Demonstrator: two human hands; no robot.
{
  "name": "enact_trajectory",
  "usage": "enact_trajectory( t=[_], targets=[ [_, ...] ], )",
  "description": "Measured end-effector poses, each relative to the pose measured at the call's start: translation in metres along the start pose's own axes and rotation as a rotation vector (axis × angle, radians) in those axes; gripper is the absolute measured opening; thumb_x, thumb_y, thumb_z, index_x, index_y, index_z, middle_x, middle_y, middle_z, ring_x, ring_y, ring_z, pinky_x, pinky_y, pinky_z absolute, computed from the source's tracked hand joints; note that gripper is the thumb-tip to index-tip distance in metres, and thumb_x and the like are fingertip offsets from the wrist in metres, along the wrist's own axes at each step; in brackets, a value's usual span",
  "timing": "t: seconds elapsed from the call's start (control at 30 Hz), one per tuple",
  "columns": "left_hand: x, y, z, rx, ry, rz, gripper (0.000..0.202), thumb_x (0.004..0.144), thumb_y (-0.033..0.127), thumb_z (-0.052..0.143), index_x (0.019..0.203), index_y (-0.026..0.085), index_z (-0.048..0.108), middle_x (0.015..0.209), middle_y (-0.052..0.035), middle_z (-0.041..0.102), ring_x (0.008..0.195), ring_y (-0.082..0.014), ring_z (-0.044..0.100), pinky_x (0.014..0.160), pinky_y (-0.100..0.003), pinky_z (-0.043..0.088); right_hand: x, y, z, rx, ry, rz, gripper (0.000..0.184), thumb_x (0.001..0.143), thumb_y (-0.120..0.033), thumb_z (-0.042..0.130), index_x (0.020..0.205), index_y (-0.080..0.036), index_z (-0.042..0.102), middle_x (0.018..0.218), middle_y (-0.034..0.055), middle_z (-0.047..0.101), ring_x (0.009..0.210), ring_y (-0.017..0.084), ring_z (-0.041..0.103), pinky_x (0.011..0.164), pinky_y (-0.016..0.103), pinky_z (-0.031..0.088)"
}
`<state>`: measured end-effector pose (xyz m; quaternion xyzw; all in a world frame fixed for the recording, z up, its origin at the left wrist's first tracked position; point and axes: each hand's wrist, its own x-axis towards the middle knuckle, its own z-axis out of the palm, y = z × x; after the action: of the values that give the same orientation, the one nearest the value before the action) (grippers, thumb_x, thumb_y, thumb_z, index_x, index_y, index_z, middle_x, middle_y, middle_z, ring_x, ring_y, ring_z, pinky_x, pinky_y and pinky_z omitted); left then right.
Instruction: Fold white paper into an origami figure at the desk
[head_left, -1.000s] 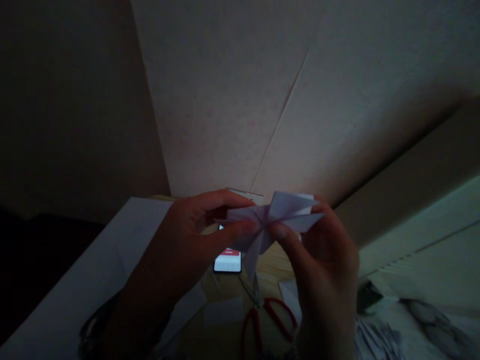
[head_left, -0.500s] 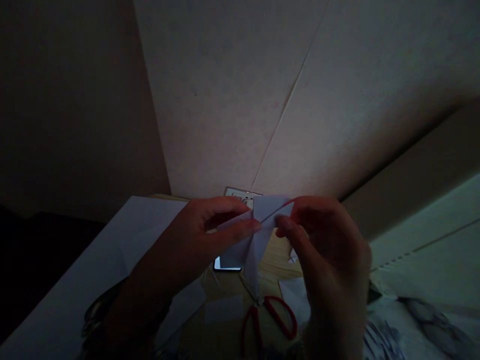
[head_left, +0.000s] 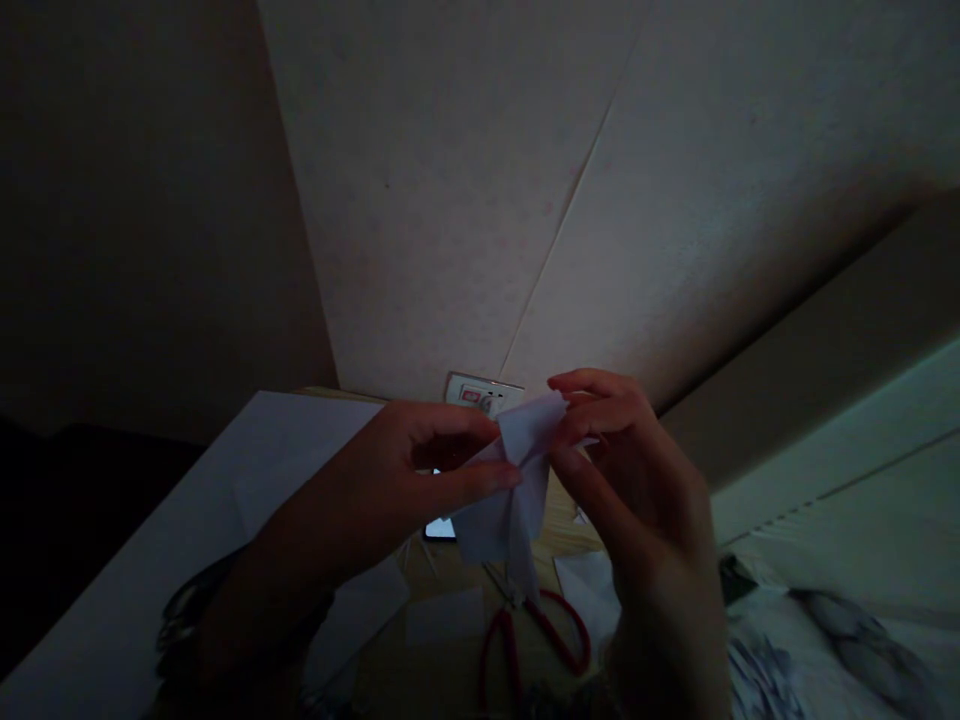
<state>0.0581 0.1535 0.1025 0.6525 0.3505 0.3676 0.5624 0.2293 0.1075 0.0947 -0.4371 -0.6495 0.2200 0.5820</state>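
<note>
Above the table (head_left: pixel 559 540), folded paper (head_left: pixel 480 530) sits between both hands: left hand (head_left: pixel 409 455) pinches its left side, right hand (head_left: pixel 649 490) nearly closed on far-right flap; narrow flap points near.

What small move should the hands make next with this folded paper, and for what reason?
Perhaps the right hand should press its flap of the folded paper flatter: its fingers hold that flap near the edge, the left hand steadies the paper with its thumb near the middle, and the flaps point different ways.
</note>
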Motion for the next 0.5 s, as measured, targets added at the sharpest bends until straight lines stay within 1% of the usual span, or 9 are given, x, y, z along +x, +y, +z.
enact_trajectory(
  t=[0.1,0.23,0.3,0.4,0.43,0.5],
  targets=[
    [-0.0002,0.0006,0.0025,-0.077,-0.005,-0.026,0.007,0.073,0.027,0.075,0.069,0.021,0.075,0.065,0.0006,0.070,0.064,-0.0167,0.067,0.058,-0.022,0.054,0.0001,0.0011,0.0006,0.040,0.023,-0.040,0.013,0.090,-0.014,0.062,0.084,-0.026,0.065,0.113,0.0007,0.062,0.109,0.020,0.059,0.093,0.036,0.049],
    [-0.0011,-0.0004,0.0059,-0.179,-0.020,-0.059,0.004,0.071,0.025,0.076,0.070,0.022,0.077,0.066,0.0000,0.074,0.063,-0.0158,0.068,0.056,-0.021,0.053,-0.0001,0.0004,-0.0015,0.101,-0.010,-0.065,0.015,0.089,-0.013,0.060,0.083,-0.026,0.064,0.113,0.0006,0.064,0.104,0.021,0.062,0.086,0.036,0.053],
    [-0.0011,-0.0011,0.0067,-0.229,-0.030,-0.083,0.005,0.070,0.025,0.078,0.073,0.021,0.078,0.072,-0.0014,0.077,0.067,-0.0177,0.070,0.059,-0.024,0.055,-0.0004,-0.0005,-0.0029,0.109,-0.038,-0.050,0.015,0.089,-0.014,0.060,0.083,-0.027,0.064,0.115,0.0007,0.064,0.101,0.021,0.064,0.081,0.036,0.055],
    [0.0000,-0.0018,0.0068,-0.284,-0.061,-0.127,0.006,0.069,0.024,0.079,0.075,0.021,0.079,0.078,-0.0022,0.079,0.075,-0.0198,0.073,0.066,-0.027,0.058,-0.0005,-0.0011,-0.0033,0.112,-0.043,-0.043,0.015,0.089,-0.014,0.059,0.084,-0.027,0.064,0.117,0.0011,0.064,0.099,0.021,0.065,0.077,0.035,0.055],
    [0.0006,-0.0021,0.0067,-0.298,-0.072,-0.132,0.005,0.070,0.023,0.078,0.075,0.022,0.079,0.077,-0.0015,0.079,0.074,-0.0190,0.073,0.066,-0.027,0.058,-0.0004,-0.0010,-0.0028,0.112,-0.040,-0.046,0.015,0.089,-0.014,0.059,0.083,-0.027,0.064,0.116,0.0012,0.064,0.100,0.021,0.065,0.078,0.035,0.055],
    [0.0018,-0.0026,0.0066,-0.326,-0.101,-0.135,0.005,0.069,0.019,0.079,0.072,0.023,0.079,0.069,0.0014,0.076,0.065,-0.0153,0.070,0.060,-0.023,0.055,-0.0001,-0.0003,-0.0013,0.105,-0.022,-0.050,0.015,0.089,-0.014,0.060,0.083,-0.026,0.064,0.115,0.0014,0.064,0.103,0.021,0.064,0.081,0.034,0.055]
  ],
)
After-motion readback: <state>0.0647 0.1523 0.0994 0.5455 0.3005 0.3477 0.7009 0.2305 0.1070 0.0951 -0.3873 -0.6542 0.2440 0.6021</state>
